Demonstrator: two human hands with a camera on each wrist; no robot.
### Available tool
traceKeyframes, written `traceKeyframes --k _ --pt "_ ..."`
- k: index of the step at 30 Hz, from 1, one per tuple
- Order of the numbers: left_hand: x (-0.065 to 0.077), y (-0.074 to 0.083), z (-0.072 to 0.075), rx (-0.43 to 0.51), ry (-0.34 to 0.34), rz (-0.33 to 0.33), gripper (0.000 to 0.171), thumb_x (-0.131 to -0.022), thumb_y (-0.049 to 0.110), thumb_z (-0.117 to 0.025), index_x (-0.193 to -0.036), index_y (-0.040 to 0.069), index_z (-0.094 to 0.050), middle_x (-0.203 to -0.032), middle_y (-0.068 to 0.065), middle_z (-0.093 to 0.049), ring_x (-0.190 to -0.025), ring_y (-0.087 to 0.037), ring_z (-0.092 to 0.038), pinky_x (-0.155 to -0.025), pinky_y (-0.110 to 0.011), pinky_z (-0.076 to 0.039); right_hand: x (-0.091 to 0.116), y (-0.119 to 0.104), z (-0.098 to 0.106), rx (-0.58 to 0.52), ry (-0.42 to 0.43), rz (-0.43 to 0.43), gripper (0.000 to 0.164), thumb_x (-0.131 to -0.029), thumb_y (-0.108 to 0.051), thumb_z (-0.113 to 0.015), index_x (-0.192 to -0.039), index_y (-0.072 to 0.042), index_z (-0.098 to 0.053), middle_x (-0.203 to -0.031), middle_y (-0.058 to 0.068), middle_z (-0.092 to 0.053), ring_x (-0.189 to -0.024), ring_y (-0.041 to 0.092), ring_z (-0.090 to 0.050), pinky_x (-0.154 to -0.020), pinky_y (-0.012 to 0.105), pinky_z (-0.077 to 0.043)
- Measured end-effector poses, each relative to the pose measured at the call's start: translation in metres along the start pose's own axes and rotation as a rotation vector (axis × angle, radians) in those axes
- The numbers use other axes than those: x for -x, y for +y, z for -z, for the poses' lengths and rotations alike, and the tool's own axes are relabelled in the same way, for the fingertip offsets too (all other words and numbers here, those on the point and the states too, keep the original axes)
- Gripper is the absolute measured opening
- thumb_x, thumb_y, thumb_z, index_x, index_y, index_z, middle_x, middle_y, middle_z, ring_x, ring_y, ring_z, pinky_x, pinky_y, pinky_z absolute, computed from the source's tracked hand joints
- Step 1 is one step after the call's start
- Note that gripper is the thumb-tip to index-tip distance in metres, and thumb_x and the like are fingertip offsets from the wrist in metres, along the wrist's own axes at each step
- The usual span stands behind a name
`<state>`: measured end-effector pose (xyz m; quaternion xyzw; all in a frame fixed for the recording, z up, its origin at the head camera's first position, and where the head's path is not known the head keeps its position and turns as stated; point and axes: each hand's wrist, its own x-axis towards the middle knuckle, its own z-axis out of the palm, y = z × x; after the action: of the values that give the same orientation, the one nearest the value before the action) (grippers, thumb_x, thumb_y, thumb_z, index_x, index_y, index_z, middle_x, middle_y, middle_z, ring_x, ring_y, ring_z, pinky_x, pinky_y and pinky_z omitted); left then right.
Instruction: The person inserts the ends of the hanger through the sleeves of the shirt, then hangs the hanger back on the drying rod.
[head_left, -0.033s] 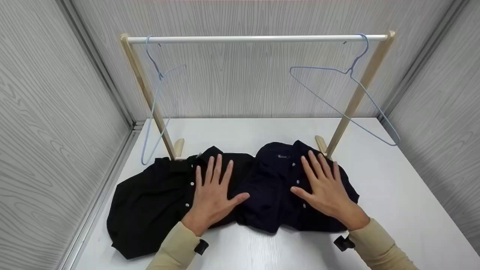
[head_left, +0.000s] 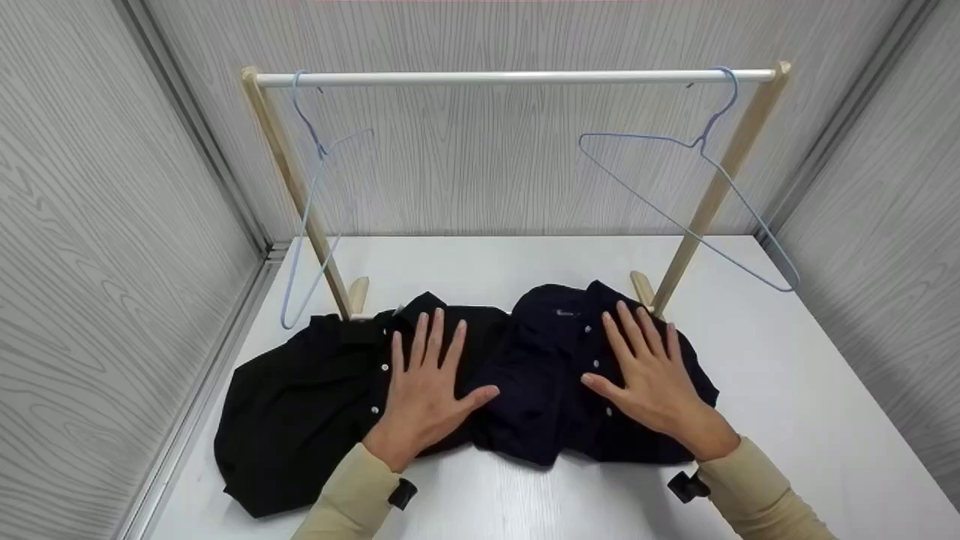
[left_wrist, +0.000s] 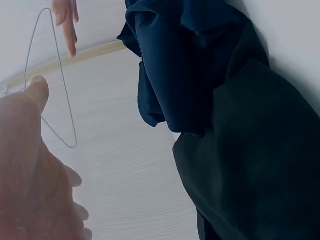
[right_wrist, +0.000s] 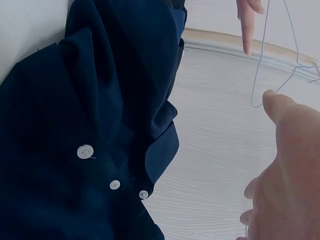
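Observation:
In the head view, a black button-up shirt lies bunched on the left of the table. A navy shirt with white buttons lies against its right side. My left hand is spread palm down over the right part of the black shirt. Over the navy shirt's button row is my right hand, its fingers also spread. Both wrist views show a gap between the hand and the cloth: the left hand stands off the black shirt, the right hand off the navy shirt.
Behind the shirts stands a wooden rack with a white rail. One blue wire hanger hangs at its left end, another hanger at its right. Panelled walls enclose the white table at the back and sides.

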<state>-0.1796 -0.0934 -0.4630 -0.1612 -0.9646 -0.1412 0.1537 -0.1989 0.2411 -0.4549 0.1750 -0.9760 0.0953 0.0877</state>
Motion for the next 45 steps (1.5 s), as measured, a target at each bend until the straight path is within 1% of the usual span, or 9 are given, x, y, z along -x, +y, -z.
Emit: traceKeyframes --k 8,13,19,25,32,36,39,43,45 --pt "-0.001 0.000 0.000 0.007 -0.002 0.004 0.099 -0.086 0.077 -0.048 -0.159 0.017 -0.020 -0.167 -0.014 -0.006 -0.154 -0.035 -0.007 -0.120 -0.065 -0.004 0.000 0.002 0.002 -0.034 0.002 -0.011 0.092 -0.092 -0.067 -0.052 -0.160 -0.017 -0.016 -0.168 0.008 -0.007 -0.154 0.038 -0.007 -0.117 0.068 -0.005" --pt "-0.005 0.001 0.000 0.000 -0.024 0.011 0.098 -0.086 0.078 -0.046 -0.159 0.019 -0.019 -0.167 -0.014 -0.006 -0.155 -0.035 -0.006 -0.120 -0.064 -0.004 -0.002 0.006 0.005 -0.056 0.007 -0.023 0.089 -0.093 -0.064 -0.051 -0.160 -0.019 -0.013 -0.168 0.007 -0.006 -0.154 0.038 -0.007 -0.117 0.069 -0.004" --pt "-0.012 0.007 0.000 0.006 -0.064 0.023 0.097 -0.087 0.080 -0.041 -0.160 0.022 -0.016 -0.168 -0.012 -0.003 -0.155 -0.034 -0.002 -0.121 -0.061 -0.002 -0.004 0.012 0.008 -0.069 -0.005 -0.035 0.087 -0.095 -0.063 -0.049 -0.160 -0.017 -0.015 -0.168 0.009 -0.007 -0.153 0.038 -0.007 -0.116 0.069 -0.004" --pt "-0.022 0.012 -0.003 0.016 -0.072 0.011 0.094 -0.087 0.080 -0.039 -0.160 0.025 -0.015 -0.167 -0.012 -0.006 -0.155 -0.032 -0.003 -0.122 -0.061 -0.004 -0.007 0.016 0.011 -0.090 -0.021 -0.051 0.086 -0.096 -0.063 -0.047 -0.160 -0.017 -0.013 -0.168 0.009 -0.008 -0.154 0.038 -0.007 -0.116 0.069 -0.005" --pt "-0.032 0.020 -0.009 0.073 -0.071 -0.002 0.086 -0.090 0.075 -0.041 -0.159 0.028 -0.021 -0.166 -0.014 -0.013 -0.155 -0.034 -0.009 -0.121 -0.061 -0.004 -0.008 0.023 0.008 -0.083 -0.055 -0.065 0.086 -0.097 -0.063 -0.045 -0.160 -0.014 -0.014 -0.167 0.012 -0.010 -0.153 0.040 -0.009 -0.117 0.068 -0.007" --pt "-0.037 0.026 -0.014 0.123 -0.065 -0.015 0.076 -0.096 0.067 -0.040 -0.158 0.025 -0.026 -0.163 -0.017 -0.023 -0.153 -0.036 -0.017 -0.121 -0.061 -0.010 -0.010 0.027 0.003 -0.088 -0.051 -0.076 0.084 -0.097 -0.063 -0.044 -0.159 -0.013 -0.017 -0.166 0.014 -0.015 -0.152 0.040 -0.014 -0.116 0.067 -0.010" --pt "-0.040 0.030 -0.018 0.164 -0.053 -0.025 0.068 -0.100 0.059 -0.040 -0.157 0.023 -0.029 -0.156 -0.020 -0.036 -0.148 -0.037 -0.029 -0.119 -0.059 -0.020 -0.013 0.031 -0.001 -0.099 -0.050 -0.084 0.083 -0.098 -0.062 -0.043 -0.158 -0.010 -0.021 -0.164 0.018 -0.019 -0.150 0.042 -0.018 -0.116 0.066 -0.015" --pt "-0.050 0.036 -0.027 0.189 -0.014 -0.054 0.061 -0.103 0.049 -0.044 -0.155 0.021 -0.033 -0.138 -0.020 -0.052 -0.127 -0.036 -0.052 -0.107 -0.052 -0.042 -0.018 0.038 -0.008 -0.127 -0.062 -0.113 0.080 -0.100 -0.060 -0.041 -0.156 -0.005 -0.027 -0.159 0.025 -0.026 -0.146 0.046 -0.025 -0.115 0.065 -0.021" --pt "-0.057 0.039 -0.033 0.199 0.002 -0.071 0.058 -0.103 0.045 -0.046 -0.154 0.018 -0.037 -0.129 -0.019 -0.056 -0.115 -0.033 -0.058 -0.097 -0.049 -0.048 -0.022 0.042 -0.013 -0.138 -0.069 -0.136 0.078 -0.100 -0.059 -0.039 -0.155 -0.003 -0.030 -0.156 0.028 -0.030 -0.143 0.049 -0.029 -0.114 0.065 -0.023"
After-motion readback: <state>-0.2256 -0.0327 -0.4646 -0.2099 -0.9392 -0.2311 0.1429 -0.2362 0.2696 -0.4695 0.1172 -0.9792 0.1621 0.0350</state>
